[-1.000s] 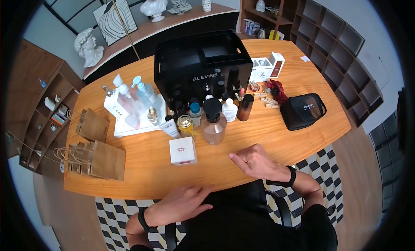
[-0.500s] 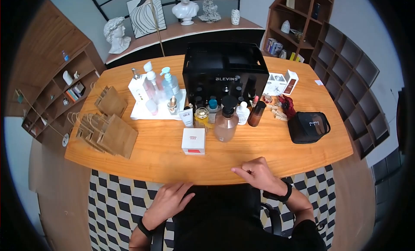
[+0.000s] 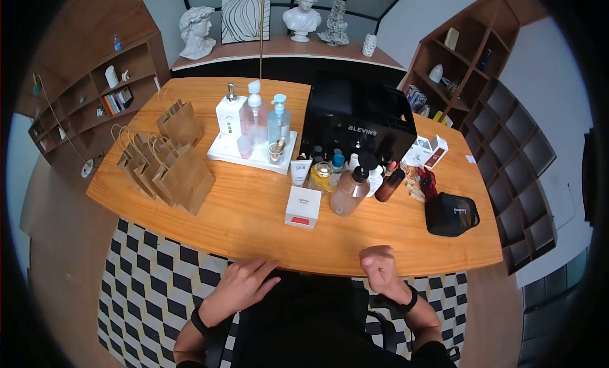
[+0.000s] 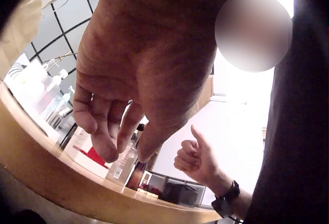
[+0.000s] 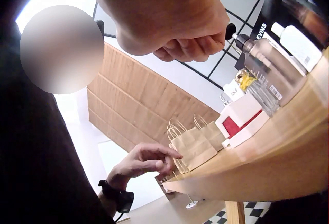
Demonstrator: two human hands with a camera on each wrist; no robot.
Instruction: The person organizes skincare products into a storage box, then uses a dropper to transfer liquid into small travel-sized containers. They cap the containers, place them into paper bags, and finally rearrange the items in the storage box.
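My left hand point(image 3: 240, 287) hangs at the table's front edge, its fingers loosely bent and nothing in them. To its right, my right hand point(image 3: 380, 271) is curled into a fist over the front edge; the left wrist view shows its thumb sticking up and no object in it. Nearest ahead of both hands is a small white box point(image 3: 303, 205) with a red patch. Beside it stand a pinkish pump bottle point(image 3: 347, 195) with a black top, a yellow perfume bottle point(image 3: 319, 176), a white tube point(image 3: 300, 172) and a dark brown bottle point(image 3: 389, 186).
A glossy black case point(image 3: 361, 114) stands behind the bottles. Left of it, a white tray point(image 3: 222, 153) bears pump bottles. Several brown paper bags point(image 3: 184, 177) stand at the left. At the right are a black pouch point(image 3: 447, 216), a dark red flower point(image 3: 429, 184) and small white boxes point(image 3: 419, 152).
The head view has swung, so the table's things sit differently in it. My left hand has drawn back leftward from the table edge. The right hand's fist has turned slightly. No object has been moved.
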